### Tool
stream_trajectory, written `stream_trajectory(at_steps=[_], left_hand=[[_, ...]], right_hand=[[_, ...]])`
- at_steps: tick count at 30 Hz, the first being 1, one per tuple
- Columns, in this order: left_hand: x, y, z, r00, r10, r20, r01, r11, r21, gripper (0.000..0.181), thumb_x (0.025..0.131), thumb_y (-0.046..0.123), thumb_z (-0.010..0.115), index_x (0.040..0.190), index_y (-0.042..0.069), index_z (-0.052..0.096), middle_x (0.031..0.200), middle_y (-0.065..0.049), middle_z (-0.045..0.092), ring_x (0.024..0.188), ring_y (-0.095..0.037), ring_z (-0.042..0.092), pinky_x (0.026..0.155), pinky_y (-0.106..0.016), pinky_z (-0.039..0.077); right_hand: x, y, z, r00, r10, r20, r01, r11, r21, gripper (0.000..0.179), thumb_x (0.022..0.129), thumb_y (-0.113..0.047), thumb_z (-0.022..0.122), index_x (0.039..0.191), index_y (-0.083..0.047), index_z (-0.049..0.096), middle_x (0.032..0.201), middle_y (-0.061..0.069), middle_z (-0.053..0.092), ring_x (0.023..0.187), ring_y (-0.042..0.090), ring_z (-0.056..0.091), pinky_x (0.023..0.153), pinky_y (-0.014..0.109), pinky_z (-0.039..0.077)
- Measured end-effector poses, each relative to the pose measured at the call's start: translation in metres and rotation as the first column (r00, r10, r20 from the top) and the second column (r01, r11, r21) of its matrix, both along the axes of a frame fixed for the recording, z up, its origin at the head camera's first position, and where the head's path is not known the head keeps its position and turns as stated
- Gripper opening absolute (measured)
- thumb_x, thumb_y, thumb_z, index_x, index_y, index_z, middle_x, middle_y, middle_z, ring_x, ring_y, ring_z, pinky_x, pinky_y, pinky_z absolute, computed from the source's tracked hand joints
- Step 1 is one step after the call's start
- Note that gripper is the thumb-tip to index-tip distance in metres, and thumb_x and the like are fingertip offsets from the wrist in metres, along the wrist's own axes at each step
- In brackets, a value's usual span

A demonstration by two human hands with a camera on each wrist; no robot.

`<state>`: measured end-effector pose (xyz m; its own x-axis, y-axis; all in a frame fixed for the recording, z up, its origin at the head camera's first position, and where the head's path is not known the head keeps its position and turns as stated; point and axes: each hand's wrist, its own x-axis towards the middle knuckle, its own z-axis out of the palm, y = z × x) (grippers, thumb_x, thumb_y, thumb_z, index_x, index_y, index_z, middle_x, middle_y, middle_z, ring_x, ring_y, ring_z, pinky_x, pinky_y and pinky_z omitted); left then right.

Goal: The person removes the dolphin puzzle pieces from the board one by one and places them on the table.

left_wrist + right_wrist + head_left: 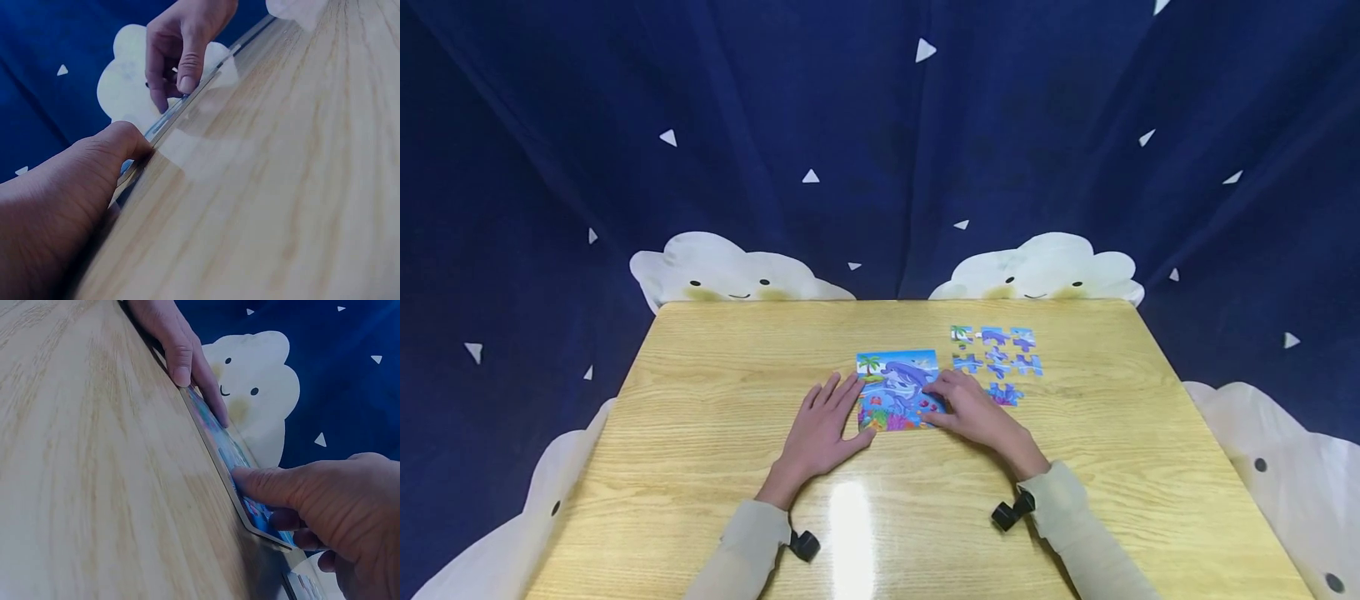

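A small rectangular puzzle board (891,392) with a bright dolphin-and-coral picture lies flat on the table. My left hand (823,429) rests at its left side, fingers straight and spread, with the thumb on the lower left corner. Over the right part of the board is my right hand (970,408), its thumb (262,484) and index fingertip down on the picture a little apart. Its other fingers curl under the palm. I cannot tell whether a piece sits between that thumb and finger. Several loose dolphin puzzle pieces (997,362) lie in rough rows just beyond this hand.
The light wooden table (715,358) carries all of this. Behind it hangs a dark blue curtain (865,100) with white triangles and smiling clouds (1045,265). A black wrist camera (805,546) sits at the left cuff, another camera (1003,517) at the right cuff.
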<state>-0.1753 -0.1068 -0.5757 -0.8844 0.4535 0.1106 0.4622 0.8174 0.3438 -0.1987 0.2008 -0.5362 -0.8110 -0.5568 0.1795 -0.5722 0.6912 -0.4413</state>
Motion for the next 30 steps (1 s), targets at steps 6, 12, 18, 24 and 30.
stream_trajectory(at_steps=[6, 12, 18, 24, 30], left_hand=[[0.001, 0.001, -0.001, 1.000, -0.001, -0.010, 0.001, 1.000, -0.003, 0.088, 0.097, 0.073, 0.044, 0.168, 0.024, 0.025, 0.174, 0.005, 0.022, 0.161, -0.026, 0.013, 0.127, -0.053, 0.015], [0.000, 0.001, 0.000, 1.000, 0.001, -0.002, -0.001, 1.000, -0.001, 0.088, 0.097, 0.074, 0.043, 0.168, 0.024, 0.025, 0.174, 0.005, 0.021, 0.161, -0.026, 0.012, 0.127, -0.053, 0.013], [-0.001, 0.001, -0.001, 1.000, 0.003, -0.003, -0.003, 1.000, -0.001, 0.088, 0.098, 0.073, 0.045, 0.168, 0.024, 0.025, 0.174, 0.005, 0.021, 0.161, -0.026, 0.012, 0.127, -0.052, 0.013], [0.000, 0.000, -0.001, 1.000, 0.004, -0.012, -0.004, 1.000, 0.003, 0.088, 0.097, 0.073, 0.046, 0.168, 0.024, 0.026, 0.173, 0.005, 0.023, 0.161, -0.026, 0.013, 0.128, -0.052, 0.013], [0.000, 0.001, -0.002, 1.000, 0.004, -0.010, -0.004, 1.000, 0.000, 0.088, 0.097, 0.074, 0.044, 0.168, 0.024, 0.025, 0.174, 0.006, 0.021, 0.161, -0.025, 0.013, 0.128, -0.052, 0.013]], right_hand=[[0.002, 0.002, -0.001, 1.000, -0.005, -0.009, 0.005, 1.000, 0.031, 0.038, 0.092, -0.034, 0.081, 0.117, -0.006, 0.078, 0.098, 0.002, 0.062, 0.089, 0.017, 0.049, 0.079, 0.036, 0.039], [0.003, -0.002, 0.000, 0.994, 0.019, -0.106, -0.009, 0.996, 0.094, 0.033, 0.095, -0.035, 0.078, 0.110, -0.005, 0.077, 0.095, 0.001, 0.058, 0.086, 0.018, 0.050, 0.078, 0.036, 0.042], [0.006, -0.003, -0.002, 0.990, 0.039, -0.137, -0.022, 0.992, 0.125, 0.034, 0.097, -0.037, 0.075, 0.110, -0.005, 0.077, 0.094, 0.000, 0.057, 0.086, 0.018, 0.048, 0.078, 0.035, 0.040], [0.013, -0.003, 0.000, 0.989, 0.077, -0.123, -0.063, 0.992, 0.109, 0.034, 0.095, -0.037, 0.077, 0.111, -0.006, 0.077, 0.096, 0.000, 0.058, 0.088, 0.018, 0.048, 0.082, 0.038, 0.042], [0.017, -0.004, -0.004, 0.996, 0.076, -0.047, -0.073, 0.996, 0.055, 0.043, 0.092, -0.040, 0.080, 0.119, -0.008, 0.074, 0.099, -0.002, 0.057, 0.082, 0.012, 0.044, 0.074, 0.032, 0.038]])
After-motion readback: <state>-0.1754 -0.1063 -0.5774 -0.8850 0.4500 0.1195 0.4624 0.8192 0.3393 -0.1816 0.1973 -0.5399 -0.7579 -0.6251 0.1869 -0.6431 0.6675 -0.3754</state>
